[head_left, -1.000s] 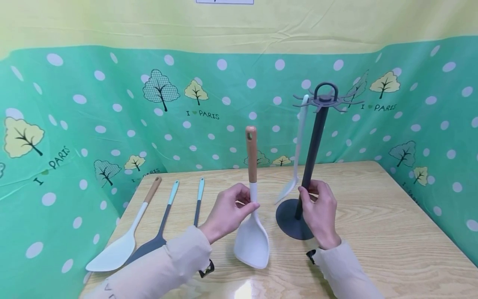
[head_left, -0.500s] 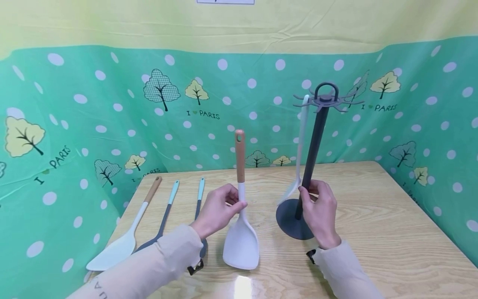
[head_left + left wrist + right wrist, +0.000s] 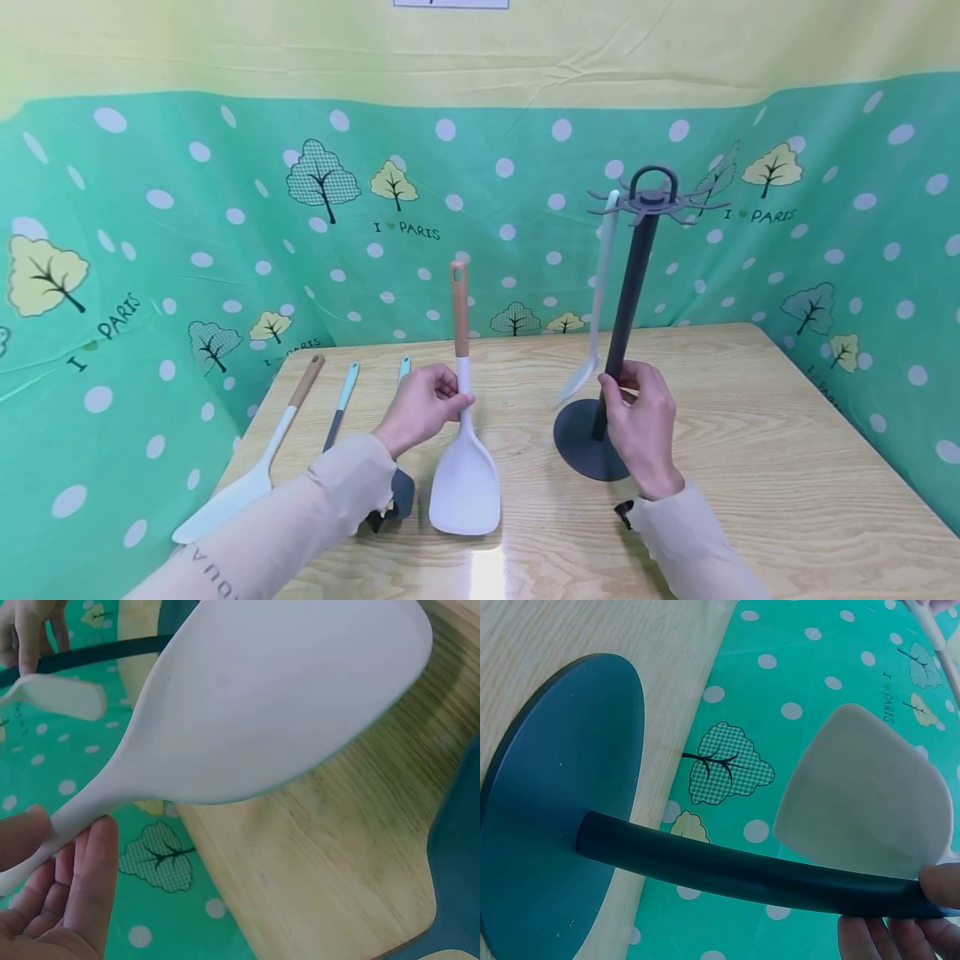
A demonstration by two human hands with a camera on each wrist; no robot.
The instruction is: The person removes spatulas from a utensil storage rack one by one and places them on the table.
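Note:
My left hand (image 3: 422, 406) pinches the white neck of a spatula (image 3: 465, 487) with a wooden handle, held upright, blade down, left of the stand. In the left wrist view, thumb and fingers close round the neck of this white spatula (image 3: 285, 690). My right hand (image 3: 643, 417) grips the lower pole of a black utensil stand (image 3: 632, 292). From a hook on the stand's left side hangs a pale spatula (image 3: 602, 283), blade near the base. The right wrist view shows the round base (image 3: 562, 795) flat on the table and fingers round the pole (image 3: 742, 874).
On the wooden table (image 3: 750, 442) at the left lie a white spatula with a wooden handle (image 3: 279, 433) and two dark utensils with light blue handles (image 3: 348, 385), partly hidden by my left arm. A green dotted cloth (image 3: 450, 175) hangs behind and at both sides.
My left hand has moved left with the white spatula, away from the stand, and now covers part of a dark utensil. My right hand has stayed on the pole.

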